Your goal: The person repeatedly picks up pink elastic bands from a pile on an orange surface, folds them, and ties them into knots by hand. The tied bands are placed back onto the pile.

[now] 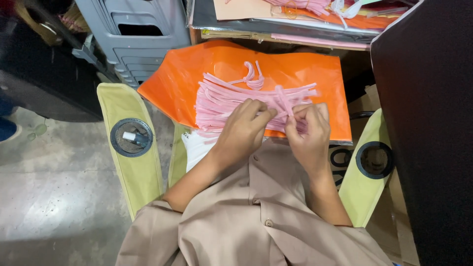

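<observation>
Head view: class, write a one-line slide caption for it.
Both hands, left hand and right hand, pinch thin pink paper strips piled on a glossy orange sheet.

Beige buttoned garment [256,221] with sleeves rolled up.

Both hands — left hand [245,129], right hand [308,133] — pinch pink strips [221,101] on an orange sheet [207,61]

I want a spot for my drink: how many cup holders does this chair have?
2. One cup holder sits in the armrest on the picture's left, holding a small white-capped item. The other cup holder is in the picture-right armrest. None seem hidden.
</observation>
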